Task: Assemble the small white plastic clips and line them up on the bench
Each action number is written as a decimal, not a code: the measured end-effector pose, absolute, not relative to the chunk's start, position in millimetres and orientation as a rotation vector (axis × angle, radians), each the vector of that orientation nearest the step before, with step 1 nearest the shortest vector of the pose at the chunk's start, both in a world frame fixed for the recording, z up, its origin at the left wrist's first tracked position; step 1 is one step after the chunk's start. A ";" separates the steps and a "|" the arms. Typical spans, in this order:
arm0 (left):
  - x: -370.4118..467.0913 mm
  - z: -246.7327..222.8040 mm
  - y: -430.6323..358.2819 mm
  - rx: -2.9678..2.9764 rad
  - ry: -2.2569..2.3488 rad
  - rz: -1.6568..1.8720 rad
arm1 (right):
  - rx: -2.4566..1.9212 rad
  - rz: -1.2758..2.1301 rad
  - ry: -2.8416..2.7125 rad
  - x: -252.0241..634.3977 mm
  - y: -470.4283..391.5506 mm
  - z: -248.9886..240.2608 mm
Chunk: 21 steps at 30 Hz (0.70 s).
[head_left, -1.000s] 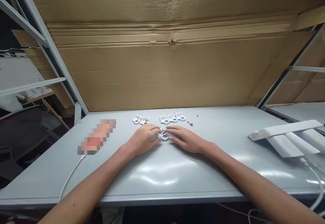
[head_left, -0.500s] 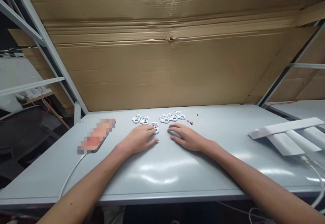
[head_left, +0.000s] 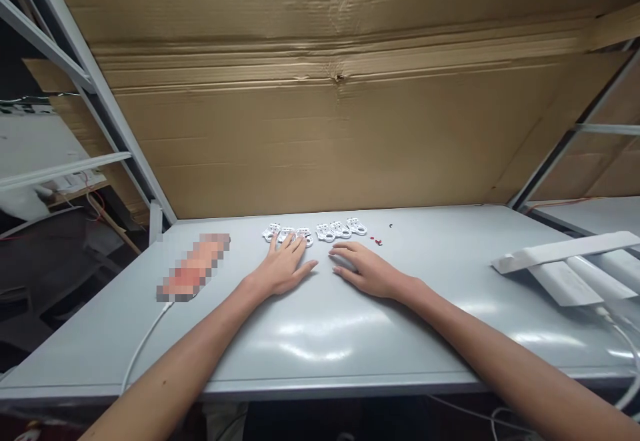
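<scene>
Three white parts (head_left: 285,232) near far edge of desk (head_left: 440,241), under splayed fingers of left hand (head_left: 283,271); right hand (head_left: 369,271) relaxed, empty; probably light, stiff, smooth plastic, best pinched by outer rims.

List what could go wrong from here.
The left hand is spread over the left three white parts; a sideways drag might knock them out of line.
The red bits and tiny black piece lie loose beyond the right hand; a sweep could scatter them.
The white cable passes close to the left forearm in this view; snagging it could tug the pixelated device it leads to.
</scene>
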<state>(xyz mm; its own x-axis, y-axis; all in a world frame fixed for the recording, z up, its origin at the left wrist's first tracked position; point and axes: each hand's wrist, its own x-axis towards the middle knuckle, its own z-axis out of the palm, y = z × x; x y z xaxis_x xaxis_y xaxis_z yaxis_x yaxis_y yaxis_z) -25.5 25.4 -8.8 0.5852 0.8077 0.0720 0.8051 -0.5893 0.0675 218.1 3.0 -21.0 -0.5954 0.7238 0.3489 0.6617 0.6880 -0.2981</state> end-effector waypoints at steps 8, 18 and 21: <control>-23.8 -11.2 21.5 2.895 1.355 0.255 | -1.236 0.173 -2.552 217.9 9.5 -19.8; -23.6 -12.2 20.9 2.937 1.345 0.307 | -1.184 0.161 -2.549 216.2 8.5 -16.8; -24.7 -10.9 18.9 2.922 1.358 0.308 | -1.078 0.108 -2.546 215.6 4.9 -12.1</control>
